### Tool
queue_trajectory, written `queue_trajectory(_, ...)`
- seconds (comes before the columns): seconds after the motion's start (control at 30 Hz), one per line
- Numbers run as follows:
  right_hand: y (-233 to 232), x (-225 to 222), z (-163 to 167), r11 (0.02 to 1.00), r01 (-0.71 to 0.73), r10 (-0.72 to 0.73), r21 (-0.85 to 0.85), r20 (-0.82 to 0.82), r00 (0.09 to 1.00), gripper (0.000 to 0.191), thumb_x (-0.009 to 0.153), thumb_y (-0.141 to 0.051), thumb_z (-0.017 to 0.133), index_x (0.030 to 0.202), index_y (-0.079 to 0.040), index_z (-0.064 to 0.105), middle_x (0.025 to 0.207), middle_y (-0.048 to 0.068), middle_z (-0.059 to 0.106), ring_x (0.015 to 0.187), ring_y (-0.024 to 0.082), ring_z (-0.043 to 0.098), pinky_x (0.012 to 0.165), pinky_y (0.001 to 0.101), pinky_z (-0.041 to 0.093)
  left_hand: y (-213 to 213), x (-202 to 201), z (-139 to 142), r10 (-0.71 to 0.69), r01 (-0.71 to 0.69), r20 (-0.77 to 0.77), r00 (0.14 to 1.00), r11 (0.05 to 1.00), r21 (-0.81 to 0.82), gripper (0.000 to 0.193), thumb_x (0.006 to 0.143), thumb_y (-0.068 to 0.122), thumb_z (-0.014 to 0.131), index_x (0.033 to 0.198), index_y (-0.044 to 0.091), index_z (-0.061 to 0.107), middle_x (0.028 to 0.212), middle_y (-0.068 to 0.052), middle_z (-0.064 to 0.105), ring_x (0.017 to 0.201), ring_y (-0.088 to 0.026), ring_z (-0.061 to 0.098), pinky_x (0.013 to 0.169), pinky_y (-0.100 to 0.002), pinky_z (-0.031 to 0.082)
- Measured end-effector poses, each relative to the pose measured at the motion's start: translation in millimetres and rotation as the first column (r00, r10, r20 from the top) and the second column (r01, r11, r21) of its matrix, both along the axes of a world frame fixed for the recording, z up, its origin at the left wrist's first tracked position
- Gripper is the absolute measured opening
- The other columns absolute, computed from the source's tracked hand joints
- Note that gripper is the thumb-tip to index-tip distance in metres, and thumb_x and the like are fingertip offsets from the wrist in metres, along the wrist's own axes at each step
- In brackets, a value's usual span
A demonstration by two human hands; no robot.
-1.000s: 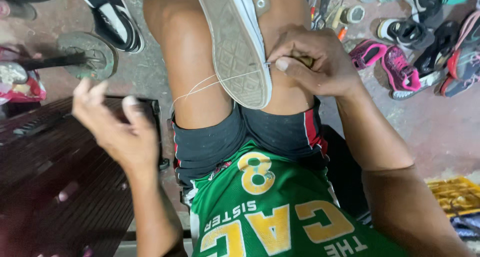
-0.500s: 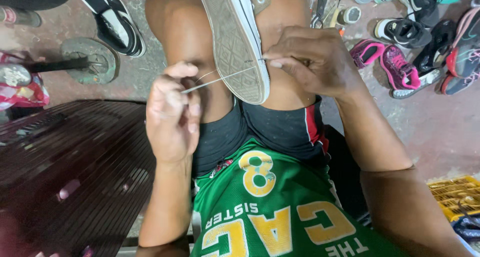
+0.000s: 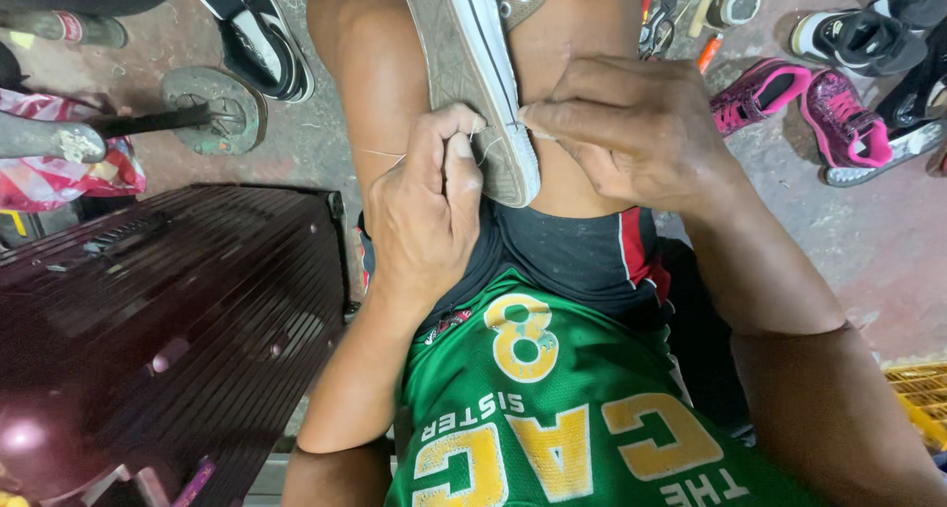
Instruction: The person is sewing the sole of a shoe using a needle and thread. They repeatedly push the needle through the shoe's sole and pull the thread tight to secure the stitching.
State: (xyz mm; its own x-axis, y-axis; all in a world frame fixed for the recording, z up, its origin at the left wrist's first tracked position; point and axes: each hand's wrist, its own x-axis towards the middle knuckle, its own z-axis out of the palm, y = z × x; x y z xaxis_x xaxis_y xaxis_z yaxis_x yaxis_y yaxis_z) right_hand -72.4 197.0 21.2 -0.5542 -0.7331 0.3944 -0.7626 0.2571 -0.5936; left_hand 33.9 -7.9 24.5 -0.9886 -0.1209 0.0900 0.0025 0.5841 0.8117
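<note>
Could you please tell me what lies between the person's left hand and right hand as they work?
In the head view, the heel end of the grey-soled canvas shoe lies between the left hand and the right hand, resting between the thighs, with both hands touching it.

Shoe (image 3: 472, 83) lies on the thighs between both hands; suitcase (image 3: 168, 320) left.

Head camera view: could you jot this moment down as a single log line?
left hand: pinching thread at sole edge | right hand: gripping canvas shoe | shoe: sole up, resting between thighs | nearby: pink sneakers on floor
</note>
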Motion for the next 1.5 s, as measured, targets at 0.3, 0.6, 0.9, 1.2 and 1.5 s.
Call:
queue_trajectory(0.3,-7,10,15,0.985,0.041,-0.049,0.169,0.040,0.998,0.019,0.094,0.000,0.076,0.110,-0.004,0.067,0.096,0.007,0.065,0.082,0.024,0.068,0.071,0.0346,0.052,-2,-1,-6,-0.020,-0.010,0.147,0.989,0.979,0.203,0.013,0.108,0.007,0.059,0.119,0.007,0.053,0.064,-0.004,0.049,0.054,-0.014,0.049,0.058,-0.031,0.042)
queue_trajectory(0.6,-15,-3,24,0.952,0.043,-0.036,0.302,-0.028,0.999,0.026,0.099,-0.025,0.076,0.097,-0.005,0.060,0.090,0.009,0.061,0.080,0.026,0.066,0.068,0.0363,0.050,-8,-10,-13,-0.053,0.001,0.165,0.985,0.954,0.299,0.014,0.110,0.008,0.058,0.121,0.005,0.050,0.066,-0.003,0.052,0.057,-0.012,0.047,0.060,-0.029,0.041)
queue_trajectory(0.9,8,-11,-22,0.921,0.187,-0.185,0.341,-0.038,0.982,0.053,0.097,-0.047,0.083,0.075,-0.008,0.056,0.068,0.005,0.055,0.062,0.026,0.060,0.055,0.0383,0.041,-8,-21,-16,-0.060,0.010,0.184,0.981,0.966,0.260,0.015,0.109,0.010,0.062,0.120,0.006,0.054,0.067,-0.003,0.049,0.057,-0.016,0.050,0.060,-0.031,0.044)
queue_trajectory(1.2,31,2,-34,0.921,0.256,-0.207,0.293,-0.188,0.960,0.038,0.108,-0.038,0.072,0.084,-0.010,0.059,0.076,0.002,0.059,0.066,0.021,0.059,0.061,0.0328,0.041,15,-20,-23,0.066,-0.077,-0.158,0.985,0.995,-0.066,0.075,0.078,0.024,0.100,0.131,0.008,0.049,0.132,-0.014,0.047,0.116,-0.030,0.060,0.092,-0.037,0.057)
queue_trajectory(1.5,63,3,-10,0.875,0.296,-0.288,0.383,-0.078,0.954,0.050,0.103,-0.035,0.074,0.070,-0.006,0.052,0.066,0.010,0.048,0.062,0.032,0.053,0.057,0.0426,0.037,22,-16,-3,0.016,-0.041,-0.196,0.980,0.991,-0.125,0.068,0.090,0.018,0.097,0.136,0.007,0.049,0.138,-0.011,0.042,0.124,-0.030,0.058,0.101,-0.036,0.056)
